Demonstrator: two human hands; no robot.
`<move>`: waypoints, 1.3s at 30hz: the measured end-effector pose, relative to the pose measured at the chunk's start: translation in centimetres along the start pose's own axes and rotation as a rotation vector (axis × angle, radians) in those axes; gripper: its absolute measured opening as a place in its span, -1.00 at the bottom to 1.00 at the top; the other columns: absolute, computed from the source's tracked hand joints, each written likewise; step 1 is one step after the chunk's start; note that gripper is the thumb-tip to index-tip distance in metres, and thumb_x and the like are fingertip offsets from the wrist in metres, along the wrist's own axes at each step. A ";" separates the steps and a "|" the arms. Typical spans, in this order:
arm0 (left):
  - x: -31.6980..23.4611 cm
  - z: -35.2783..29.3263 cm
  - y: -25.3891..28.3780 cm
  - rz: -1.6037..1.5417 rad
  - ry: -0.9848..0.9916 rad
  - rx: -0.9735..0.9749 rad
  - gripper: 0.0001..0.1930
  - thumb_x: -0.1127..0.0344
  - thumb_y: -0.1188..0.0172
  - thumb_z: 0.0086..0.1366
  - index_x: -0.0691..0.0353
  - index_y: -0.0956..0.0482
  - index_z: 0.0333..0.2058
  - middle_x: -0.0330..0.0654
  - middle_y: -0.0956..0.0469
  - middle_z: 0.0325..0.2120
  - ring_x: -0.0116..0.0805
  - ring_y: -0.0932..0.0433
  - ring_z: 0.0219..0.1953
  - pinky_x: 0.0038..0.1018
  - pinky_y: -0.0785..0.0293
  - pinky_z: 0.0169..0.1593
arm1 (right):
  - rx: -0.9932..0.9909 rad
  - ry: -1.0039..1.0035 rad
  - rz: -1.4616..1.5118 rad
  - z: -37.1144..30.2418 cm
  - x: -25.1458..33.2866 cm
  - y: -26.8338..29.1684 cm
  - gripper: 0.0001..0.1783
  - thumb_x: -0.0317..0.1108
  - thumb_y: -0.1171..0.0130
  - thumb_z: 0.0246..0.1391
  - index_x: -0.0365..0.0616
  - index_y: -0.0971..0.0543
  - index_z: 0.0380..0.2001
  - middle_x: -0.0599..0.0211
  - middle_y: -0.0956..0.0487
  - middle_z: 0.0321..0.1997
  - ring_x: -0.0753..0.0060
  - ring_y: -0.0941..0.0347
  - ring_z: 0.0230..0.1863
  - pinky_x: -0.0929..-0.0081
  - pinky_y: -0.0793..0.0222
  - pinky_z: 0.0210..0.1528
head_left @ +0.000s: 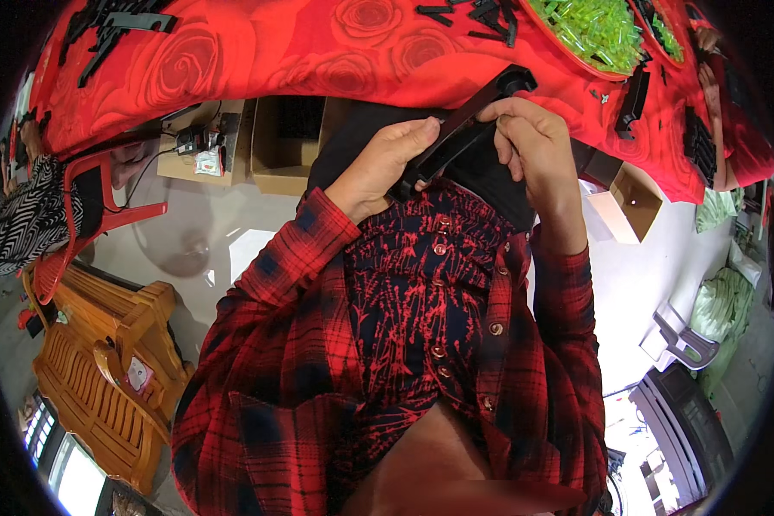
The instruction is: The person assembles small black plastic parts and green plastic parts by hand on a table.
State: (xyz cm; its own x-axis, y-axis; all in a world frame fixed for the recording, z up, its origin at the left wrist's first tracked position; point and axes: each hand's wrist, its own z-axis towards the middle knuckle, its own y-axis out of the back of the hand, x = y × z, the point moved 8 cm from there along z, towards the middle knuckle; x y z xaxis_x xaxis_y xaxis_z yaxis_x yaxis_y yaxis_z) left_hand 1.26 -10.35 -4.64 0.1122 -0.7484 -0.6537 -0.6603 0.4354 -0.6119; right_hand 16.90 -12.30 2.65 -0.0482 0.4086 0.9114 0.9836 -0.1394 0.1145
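Note:
Both my hands hold one long black plastic part (469, 120) just below the edge of a table covered in a red rose-patterned cloth (318, 52). My left hand (378, 168) grips its lower end, fingers wrapped around it. My right hand (533, 138) pinches its upper half from the right side. The part slants up to the right, its top end at the table edge. My red plaid sleeves and dark patterned shirt fill the lower middle of the view.
Black plastic parts (112, 26) lie on the table's left and top middle. A tray of green plastic pieces (598, 30) sits at the right. Cardboard boxes (275, 142) stand under the table. A red plastic chair (86, 215) and wooden bench (103, 361) are at left.

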 end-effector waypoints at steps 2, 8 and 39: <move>0.1 0.0 0.0 -0.032 0.016 0.001 -0.61 -0.02 0.02 0.48 0.22 -0.53 -0.21 -0.28 -0.55 -0.50 -0.57 -0.44 -0.60 -0.66 -0.36 -0.52 | -0.026 0.025 -0.043 -0.3 0.5 -0.5 -0.72 -0.42 0.08 0.23 -0.30 -0.60 -0.19 0.45 -0.44 -0.64 0.72 -0.20 -0.73 0.72 -0.06 -0.66; -0.3 0.0 -0.8 -0.102 0.023 0.075 -0.60 -0.03 0.07 0.50 0.22 -0.49 -0.13 -0.24 -0.53 -0.48 -0.54 -0.45 -0.59 -0.61 -0.39 -0.50 | -0.123 0.144 -0.146 -1.0 1.2 -0.9 -0.73 -0.47 0.09 0.29 -0.29 -0.59 -0.12 0.45 -0.48 -0.57 0.74 -0.29 -0.66 0.74 -0.15 -0.59; -0.5 -0.5 -2.3 -0.075 0.027 0.186 -0.63 0.01 0.11 0.52 0.21 -0.45 -0.09 -0.20 -0.53 -0.44 -0.49 -0.47 -0.54 -0.58 -0.42 -0.46 | -0.273 0.620 -0.565 -3.7 5.3 -1.5 -0.88 -0.59 -0.28 0.02 -0.22 -0.61 -0.33 0.36 -0.42 -0.44 0.50 -0.33 -0.46 0.57 -0.24 -0.39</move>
State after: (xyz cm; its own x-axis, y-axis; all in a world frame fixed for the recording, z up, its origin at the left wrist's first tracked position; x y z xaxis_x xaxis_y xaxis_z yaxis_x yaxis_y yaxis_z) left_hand 2.34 -11.21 -2.68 0.1341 -0.7944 -0.5925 -0.5021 0.4609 -0.7317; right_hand 14.54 -13.27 8.76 -0.6788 -0.0707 0.7309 0.7119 -0.3076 0.6313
